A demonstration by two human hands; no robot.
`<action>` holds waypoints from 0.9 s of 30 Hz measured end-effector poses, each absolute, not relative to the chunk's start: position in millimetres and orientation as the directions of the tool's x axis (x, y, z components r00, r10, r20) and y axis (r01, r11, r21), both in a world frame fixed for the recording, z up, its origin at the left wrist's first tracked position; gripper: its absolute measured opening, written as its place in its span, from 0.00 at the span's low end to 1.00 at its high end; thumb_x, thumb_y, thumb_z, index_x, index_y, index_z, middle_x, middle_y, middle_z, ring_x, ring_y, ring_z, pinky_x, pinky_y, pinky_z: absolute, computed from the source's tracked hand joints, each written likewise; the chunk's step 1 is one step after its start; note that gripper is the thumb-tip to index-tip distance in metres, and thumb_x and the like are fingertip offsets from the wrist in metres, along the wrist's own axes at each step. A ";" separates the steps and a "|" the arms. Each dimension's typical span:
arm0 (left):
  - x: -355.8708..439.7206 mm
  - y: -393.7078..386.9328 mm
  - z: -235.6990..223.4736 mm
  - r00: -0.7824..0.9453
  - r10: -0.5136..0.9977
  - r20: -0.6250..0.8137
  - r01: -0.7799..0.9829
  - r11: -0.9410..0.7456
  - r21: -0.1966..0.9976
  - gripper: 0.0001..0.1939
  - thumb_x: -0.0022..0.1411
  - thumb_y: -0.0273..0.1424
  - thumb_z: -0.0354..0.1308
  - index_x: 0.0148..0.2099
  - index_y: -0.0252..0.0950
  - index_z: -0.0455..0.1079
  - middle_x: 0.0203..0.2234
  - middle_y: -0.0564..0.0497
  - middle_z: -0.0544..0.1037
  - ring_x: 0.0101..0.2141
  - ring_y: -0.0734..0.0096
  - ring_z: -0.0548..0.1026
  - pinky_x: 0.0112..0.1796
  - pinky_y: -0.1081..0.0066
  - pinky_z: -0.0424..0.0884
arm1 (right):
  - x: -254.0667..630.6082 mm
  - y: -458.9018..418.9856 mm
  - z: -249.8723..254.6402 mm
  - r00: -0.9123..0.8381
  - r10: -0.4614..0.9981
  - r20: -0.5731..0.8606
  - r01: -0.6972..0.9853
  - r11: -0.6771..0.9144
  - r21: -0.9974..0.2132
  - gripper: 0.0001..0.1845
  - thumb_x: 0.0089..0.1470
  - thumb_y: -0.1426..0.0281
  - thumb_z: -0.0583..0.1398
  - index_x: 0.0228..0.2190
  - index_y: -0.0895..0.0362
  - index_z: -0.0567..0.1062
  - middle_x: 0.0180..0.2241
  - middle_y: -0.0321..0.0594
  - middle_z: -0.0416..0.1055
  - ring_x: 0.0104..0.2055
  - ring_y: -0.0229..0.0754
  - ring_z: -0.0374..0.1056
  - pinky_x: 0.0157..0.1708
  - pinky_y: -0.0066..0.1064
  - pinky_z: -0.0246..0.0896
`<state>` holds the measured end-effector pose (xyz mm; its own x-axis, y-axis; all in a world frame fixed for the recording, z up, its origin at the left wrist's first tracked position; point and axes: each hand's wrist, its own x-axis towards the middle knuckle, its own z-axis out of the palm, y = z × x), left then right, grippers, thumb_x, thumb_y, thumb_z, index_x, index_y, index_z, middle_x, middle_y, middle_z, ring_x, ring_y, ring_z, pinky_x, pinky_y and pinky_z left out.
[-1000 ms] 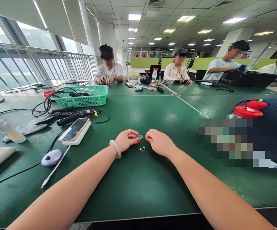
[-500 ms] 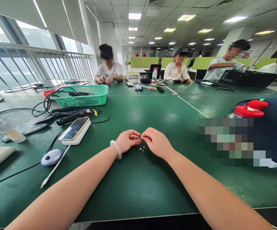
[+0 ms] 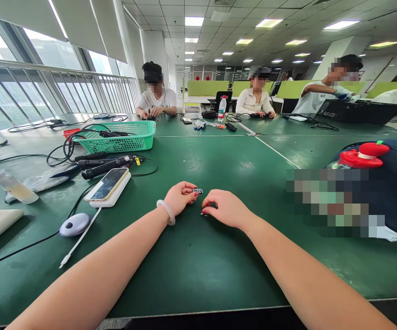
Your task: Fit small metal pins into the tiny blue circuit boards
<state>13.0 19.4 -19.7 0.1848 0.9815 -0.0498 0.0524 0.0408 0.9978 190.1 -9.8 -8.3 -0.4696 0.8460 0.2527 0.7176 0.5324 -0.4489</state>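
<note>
Between the thumb and fingers of my left hand (image 3: 180, 198) is a small blue circuit board with pale markings (image 3: 197, 190), held just above the green table (image 3: 191, 266). A pale bangle (image 3: 166, 211) circles that wrist. My right hand (image 3: 224, 208) is low over the table, to the right of the board and apart from it. Its thumb and forefinger are curved with a gap between them. By their tips lie tiny white pieces (image 3: 204, 214), partly covered by the fingers.
To the left are a phone (image 3: 111, 184) on a white block, a grey-lilac disc (image 3: 74, 225), black cylindrical devices (image 3: 107, 167), a green basket (image 3: 119, 144) and a jar (image 3: 12, 185). On the right sits a dark bag (image 3: 391, 183) by a red lid. Several people work across the table.
My right hand has let go of the circuit board and come down toward the white pieces. My left hand has lifted slightly with the board, now more fully visible.
</note>
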 end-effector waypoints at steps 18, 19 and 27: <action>13.2 18.4 -20.9 0.262 0.964 -0.044 0.189 -0.007 0.982 0.11 0.47 0.22 0.63 0.35 0.32 0.68 0.24 0.53 0.75 0.26 0.77 0.72 0.32 0.73 0.69 | 189.2 -4.6 -7.8 -0.220 0.957 0.186 0.505 0.275 -0.818 0.09 0.51 0.66 0.54 0.25 0.56 0.71 0.19 0.31 0.65 0.21 0.33 0.60 0.24 0.26 0.55; 13.7 17.6 -20.8 0.277 0.960 -0.037 0.217 -0.025 0.976 0.11 0.46 0.22 0.64 0.35 0.32 0.68 0.25 0.52 0.76 0.27 0.76 0.73 0.34 0.72 0.70 | 189.3 -3.4 -9.2 -0.194 0.961 0.198 0.484 0.270 -0.833 0.08 0.51 0.66 0.55 0.26 0.56 0.71 0.19 0.32 0.66 0.22 0.34 0.61 0.25 0.27 0.56; 13.8 15.9 -22.3 0.325 0.946 0.000 0.264 -0.091 0.960 0.12 0.45 0.25 0.65 0.35 0.32 0.69 0.28 0.49 0.77 0.30 0.73 0.74 0.37 0.68 0.71 | 185.4 -3.5 -15.4 -0.145 0.930 0.337 0.437 0.366 -0.821 0.10 0.50 0.73 0.53 0.30 0.56 0.74 0.25 0.36 0.72 0.26 0.35 0.68 0.31 0.29 0.64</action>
